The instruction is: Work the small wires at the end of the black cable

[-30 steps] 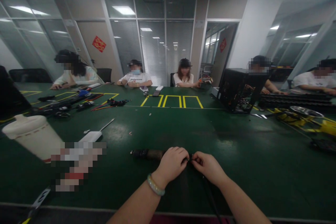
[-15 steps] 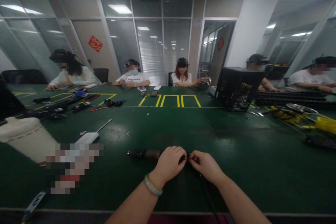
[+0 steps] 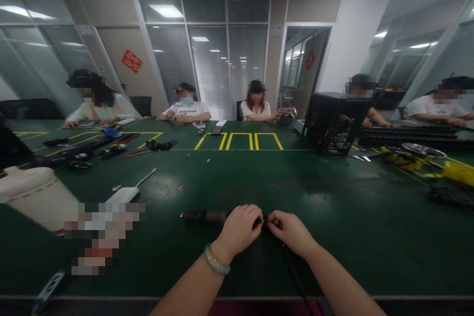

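Note:
A dark, cylindrical electric screwdriver (image 3: 211, 217) lies on the green table, its metal tip pointing left. My left hand (image 3: 240, 227), with a jade-like bangle on the wrist, is closed around its rear end and hides that part. Close to the right, my right hand (image 3: 291, 231) pinches the end of a black cable (image 3: 294, 269) at the tool's tail. The cable runs down past the near table edge. A small metallic end shows between my fingertips; I cannot tell whether plug and tool are joined.
At left stand a white lidded cup (image 3: 40, 197) and a white device (image 3: 126, 194) with a thin rod. Dark cabled parts (image 3: 85, 150) lie behind them. Far right are a black computer case (image 3: 329, 121) and yellow parts (image 3: 459, 173). Several people sit across the table (image 3: 237, 173).
Both hands stay at the tool's rear end, with only tiny finger shifts. The view has moved slightly. The screwdriver and cable keep nearly the same place.

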Tool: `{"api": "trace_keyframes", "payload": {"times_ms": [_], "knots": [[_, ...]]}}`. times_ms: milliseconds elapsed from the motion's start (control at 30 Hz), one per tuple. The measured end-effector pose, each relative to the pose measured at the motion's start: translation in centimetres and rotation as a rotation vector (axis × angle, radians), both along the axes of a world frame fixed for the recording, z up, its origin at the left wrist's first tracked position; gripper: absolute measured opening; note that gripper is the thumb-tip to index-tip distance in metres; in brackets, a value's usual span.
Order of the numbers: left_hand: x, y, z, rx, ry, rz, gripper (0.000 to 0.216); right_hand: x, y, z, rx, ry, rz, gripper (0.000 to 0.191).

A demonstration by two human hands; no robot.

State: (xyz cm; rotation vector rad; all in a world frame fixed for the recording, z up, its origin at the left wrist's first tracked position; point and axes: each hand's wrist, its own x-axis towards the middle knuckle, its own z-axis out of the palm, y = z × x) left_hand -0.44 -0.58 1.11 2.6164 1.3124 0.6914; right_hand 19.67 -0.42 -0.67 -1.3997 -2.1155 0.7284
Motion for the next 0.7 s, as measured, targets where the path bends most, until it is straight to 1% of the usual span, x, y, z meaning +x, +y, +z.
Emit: {"api": "trace_keyframes", "payload": {"times_ms": [167,367,700], "knots": [[-0.07,0.11,0.07,-0.002,0.017,-0.036,0.010,-0.02,0.13,-0.17,0.003,-0.011,0.004,0.010],[-0.05,0.10,-0.09,-0.001,0.032,-0.007,0.017,-0.05,0.14,-0.20,0.007,-0.011,0.001,0.009],[-0.08,0.35,-0.56,-0.001,0.058,0.000,0.011,-0.11,0.22,-0.39,0.002,-0.031,-0.010,0.009]]}}
